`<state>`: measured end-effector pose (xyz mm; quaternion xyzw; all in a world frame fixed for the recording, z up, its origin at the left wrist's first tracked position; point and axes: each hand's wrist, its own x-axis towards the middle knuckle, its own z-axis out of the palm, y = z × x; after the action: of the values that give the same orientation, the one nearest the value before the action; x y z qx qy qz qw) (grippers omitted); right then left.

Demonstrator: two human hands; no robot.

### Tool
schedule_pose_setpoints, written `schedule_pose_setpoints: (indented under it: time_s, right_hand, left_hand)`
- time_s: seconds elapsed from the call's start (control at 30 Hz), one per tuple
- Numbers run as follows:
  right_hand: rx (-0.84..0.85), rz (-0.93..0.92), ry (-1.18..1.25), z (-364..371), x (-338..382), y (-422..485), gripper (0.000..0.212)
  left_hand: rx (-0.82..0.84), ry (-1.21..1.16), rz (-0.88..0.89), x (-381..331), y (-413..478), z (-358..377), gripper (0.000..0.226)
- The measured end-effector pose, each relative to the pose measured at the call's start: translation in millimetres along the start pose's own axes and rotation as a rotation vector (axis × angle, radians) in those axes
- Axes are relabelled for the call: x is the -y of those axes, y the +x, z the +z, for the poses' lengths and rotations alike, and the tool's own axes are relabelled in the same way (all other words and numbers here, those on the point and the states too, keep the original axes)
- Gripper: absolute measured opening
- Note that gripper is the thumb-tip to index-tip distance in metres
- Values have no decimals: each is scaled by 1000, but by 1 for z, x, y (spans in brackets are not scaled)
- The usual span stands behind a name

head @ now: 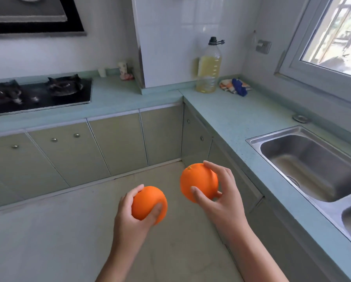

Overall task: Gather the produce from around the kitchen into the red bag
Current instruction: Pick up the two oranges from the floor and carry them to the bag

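Hands counted: two, held apart over the floor [48, 231], each closed around one fruit. Oranges counted: two. Left hand [127, 216] grips the left orange [146, 202] from its left and underside, thumb across the near face and a fingertip over the top. This fruit is round with no long axis, and its stem end is not visible. Right hand [225, 200] grips the right orange [197, 180], thumb on the lower near face and fingers curled over the top and right side. This fruit sits higher, near the first without touching it, and its stem end points up and toward the far left. Neither orange rests on any surface. Along the far wall, from the left: one black hob [38, 98] set into the pale green counter [117, 94], carrying two burners [65, 85]; one small white cup [102, 72] against the wall; one patterned container [123, 70] near it, too blurred to identify. In the corner to the right stands one upright plastic bottle [209, 68] of yellow liquid, dark cap on. Just beside it lies one crumpled cloth [234, 86], orange-checked and blue. On the right-hand run of counter: one steel sink [256, 139] with two basins, the nearer cut off by the frame edge. One window [333, 37] stands above it.
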<state>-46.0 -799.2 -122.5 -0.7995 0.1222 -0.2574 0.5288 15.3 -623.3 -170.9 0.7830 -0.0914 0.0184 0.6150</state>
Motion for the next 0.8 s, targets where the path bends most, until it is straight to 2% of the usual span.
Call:
schedule_pose_setpoints:
  time_s: [0.33, 0.63, 0.8]
  right_hand:
    - [143, -113, -4, 146, 62, 49, 53]
    - [301, -132, 70, 284, 73, 77, 53]
    - [367, -164, 89, 341, 73, 119, 52]
  left_hand:
    - [-112, -59, 26, 19, 77, -121, 62]
    - [-286, -44, -55, 66, 120, -217, 56]
    - [-388, -57, -105, 87, 168, -244, 63]
